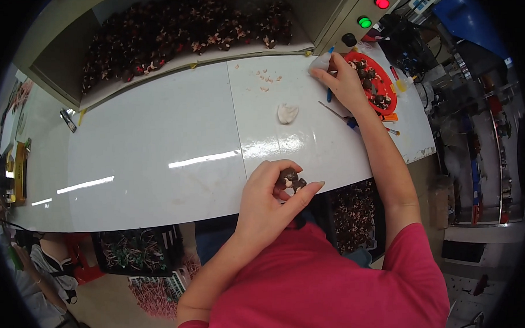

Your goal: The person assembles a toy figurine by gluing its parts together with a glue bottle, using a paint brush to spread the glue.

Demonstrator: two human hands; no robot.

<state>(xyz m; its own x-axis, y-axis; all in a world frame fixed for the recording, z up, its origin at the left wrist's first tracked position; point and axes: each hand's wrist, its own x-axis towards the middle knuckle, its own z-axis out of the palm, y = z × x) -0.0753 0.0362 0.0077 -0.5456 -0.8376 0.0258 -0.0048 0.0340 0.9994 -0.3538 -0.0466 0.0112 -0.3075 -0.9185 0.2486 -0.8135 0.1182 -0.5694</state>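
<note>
My left hand (264,198) is closed around a small dark brown figure (289,177) with pale pink parts, near the front edge of the white table (152,145). Further off at the right, my right hand (343,80) pinches a small whitish, translucent thing (321,62) whose kind I cannot make out. A blue stick (329,95) shows beside that hand, partly hidden by it. Just past the fingers stands a red tray (392,96) with several dark brown and pale pieces. Between my hands lies a crumpled white wad (287,113).
A large bin (195,61) heaped with dark brown pieces stands at the back. Pale scraps (265,78) lie before it. Beside my right forearm are a thin tool with a blue handle (350,121) and an orange-handled tool (390,118). Crates (354,218) sit below the table.
</note>
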